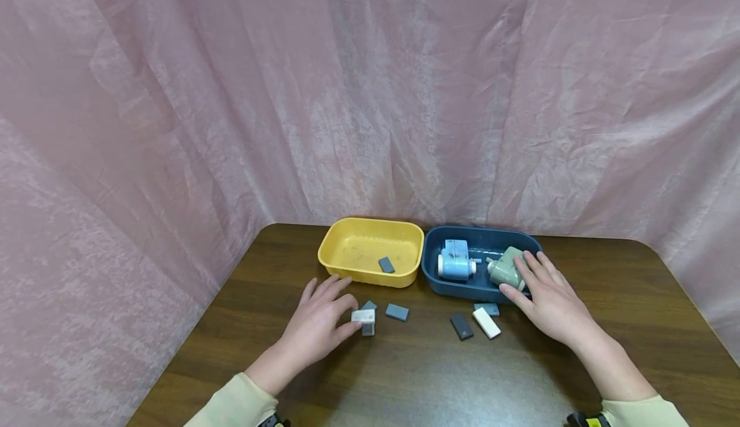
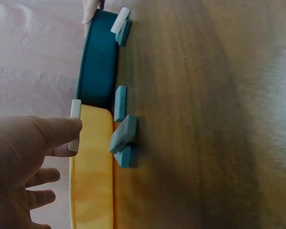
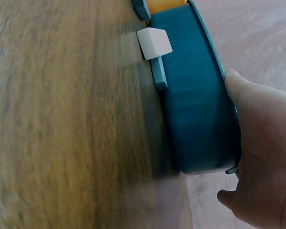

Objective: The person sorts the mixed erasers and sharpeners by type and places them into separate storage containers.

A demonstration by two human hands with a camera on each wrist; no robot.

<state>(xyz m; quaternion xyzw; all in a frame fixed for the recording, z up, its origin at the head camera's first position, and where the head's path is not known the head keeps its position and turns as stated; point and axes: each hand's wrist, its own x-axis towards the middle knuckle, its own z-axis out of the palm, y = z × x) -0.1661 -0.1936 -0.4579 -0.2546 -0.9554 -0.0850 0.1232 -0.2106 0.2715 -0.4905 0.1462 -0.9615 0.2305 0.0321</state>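
Observation:
My left hand (image 1: 316,323) pinches a small white rectangular block (image 2: 75,109) between thumb and index finger, its other fingers spread. It holds the block above a grey block (image 1: 368,330) and a blue-grey block (image 2: 124,157) on the table, close to the yellow tray (image 1: 370,277). My right hand (image 1: 549,302) reaches over the right end of the dark blue tray (image 1: 462,289). Its fingers are extended on a green plastic object (image 1: 502,266) lying in that tray, and its thumb is near the tray rim. A light blue plastic object (image 1: 456,264) with white round ends lies beside the green one.
One blue-grey block (image 1: 386,264) lies inside the yellow tray. Another blue-grey block (image 1: 397,312) is in front of it. Before the blue tray lie a dark block (image 1: 461,326), a white block (image 1: 487,323) and a blue block (image 1: 487,309). A pink curtain (image 1: 405,93) hangs behind the wooden table (image 1: 428,375).

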